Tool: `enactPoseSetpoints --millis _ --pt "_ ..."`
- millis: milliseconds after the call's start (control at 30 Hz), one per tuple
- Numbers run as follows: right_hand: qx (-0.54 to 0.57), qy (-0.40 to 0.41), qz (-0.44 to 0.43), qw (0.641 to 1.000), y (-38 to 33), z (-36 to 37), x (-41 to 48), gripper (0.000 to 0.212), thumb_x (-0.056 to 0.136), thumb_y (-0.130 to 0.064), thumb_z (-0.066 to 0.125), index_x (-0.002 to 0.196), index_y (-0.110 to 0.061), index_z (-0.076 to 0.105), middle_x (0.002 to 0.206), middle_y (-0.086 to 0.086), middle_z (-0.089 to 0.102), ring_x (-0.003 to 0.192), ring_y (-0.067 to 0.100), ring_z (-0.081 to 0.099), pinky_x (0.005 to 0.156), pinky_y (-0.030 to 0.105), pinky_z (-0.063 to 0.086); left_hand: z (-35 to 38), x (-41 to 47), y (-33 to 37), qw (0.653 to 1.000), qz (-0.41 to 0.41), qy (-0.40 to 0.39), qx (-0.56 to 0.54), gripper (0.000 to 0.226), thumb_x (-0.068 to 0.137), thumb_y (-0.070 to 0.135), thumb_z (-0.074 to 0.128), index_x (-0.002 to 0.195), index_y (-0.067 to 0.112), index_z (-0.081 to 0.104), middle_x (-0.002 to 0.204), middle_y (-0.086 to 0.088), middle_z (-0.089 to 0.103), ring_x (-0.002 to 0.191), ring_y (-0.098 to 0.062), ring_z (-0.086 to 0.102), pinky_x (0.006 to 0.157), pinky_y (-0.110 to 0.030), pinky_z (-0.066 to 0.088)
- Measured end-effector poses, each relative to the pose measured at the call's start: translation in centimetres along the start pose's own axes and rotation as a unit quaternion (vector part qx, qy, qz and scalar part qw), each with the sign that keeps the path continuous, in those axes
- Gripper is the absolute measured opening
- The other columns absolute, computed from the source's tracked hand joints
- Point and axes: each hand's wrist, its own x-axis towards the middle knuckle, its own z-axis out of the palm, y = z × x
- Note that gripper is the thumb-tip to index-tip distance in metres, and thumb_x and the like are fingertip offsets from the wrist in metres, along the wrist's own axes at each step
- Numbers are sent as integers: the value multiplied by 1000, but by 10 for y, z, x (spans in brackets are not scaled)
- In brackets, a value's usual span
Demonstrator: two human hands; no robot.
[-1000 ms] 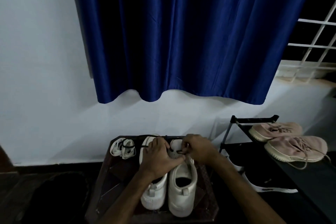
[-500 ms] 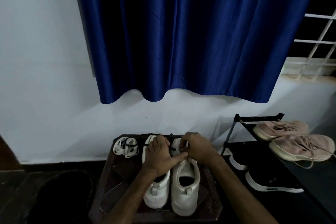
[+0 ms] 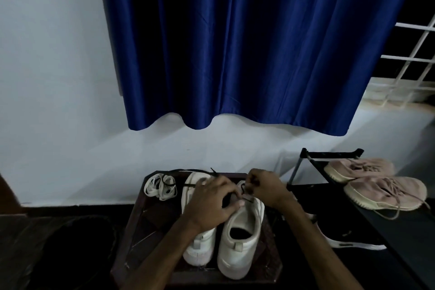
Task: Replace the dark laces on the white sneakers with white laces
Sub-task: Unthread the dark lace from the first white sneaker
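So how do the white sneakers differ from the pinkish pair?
The white sneakers stand on a wooden stool, heels toward the camera; the pinkish pair lies crosswise on a black rack. The left hand and right hand grip a dark lace on the white ones; the pinkish pair has matching laces. Both pairs sit side by side.

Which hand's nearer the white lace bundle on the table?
Left. The left hand sits just right of the white lace bundle, over the sneakers; the right hand is farther right.
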Motion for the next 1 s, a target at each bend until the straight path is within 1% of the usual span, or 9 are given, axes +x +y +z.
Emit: enactPoseSetpoints --millis 67,167,367,467,567,633,700,800,1000 --pt "92 -29 -12 995 -8 3 6 18 87 -6 63 77 -20 57 71 -7 67 70 5 61 66 24 47 -5 -1 5 998 30 -45 20 51 84 71 32 112 43 65 108 16 54 104 -3 48 97 -39 33" --pt "117 -49 -47 991 -19 8 13 17 88 -1 59 81 -16 58 78 4 71 70 9 63 71 30 52 -10 -2 11 993 30 -85 79 62 84 75 22 115 42 64 114 13 54 110 -8 48 93 -38 31" --pt "221 9 -58 974 2 -2 -5 13 93 8 54 85 -1 54 77 21 69 69 16 68 68 23 50 -13 -2 14 989 -29 -116 89 54 81 81 36 116 47 59 100 15 47 110 -10 47 91 -39 27" --pt "244 14 -56 968 27 -16 -25 12 93 6 55 87 -5 53 75 13 67 69 12 64 69 21 49 -11 -2 14 989 -49 -116 74 52 78 83 39 116 53 58 94 17 43 109 -10 47 94 -39 29" --pt "74 -54 -41 995 46 -26 -25 17 86 -8 67 79 -23 62 78 -3 68 75 8 64 75 33 54 -10 -4 10 991 -81 -98 34 60 71 88 39 116 53 59 95 18 50 108 -8 49 99 -38 33" --pt "-17 -66 -26 997 37 -23 -20 6 83 -18 72 84 -23 68 84 -5 70 82 9 67 79 26 52 -10 -6 7 991 -123 -49 -3 77 60 93 42 113 40 59 97 19 55 107 -8 51 98 -37 38" --pt "16 -13 -48 999 14 -13 -13 8 83 -22 74 89 -20 70 87 -4 71 80 10 65 73 18 48 -10 -7 8 985 -174 -13 -12 87 52 93 48 112 30 51 106 16 53 111 -10 47 99 -37 38" --pt "10 -33 -86 996 -13 7 0 10 79 -15 75 88 -15 72 90 -4 71 71 4 58 64 6 41 -6 -5 9 980 -196 -34 33 106 53 95 47 132 25 43 138 7 44 132 -16 35 111 -42 28" --pt "-84 -44 -64 993 -16 23 13 3 78 -7 68 81 -8 67 91 3 69 80 14 62 69 22 45 -3 1 4 973 -203 -101 53 117 51 100 40 148 35 30 163 5 9 148 -22 12 117 -58 12"
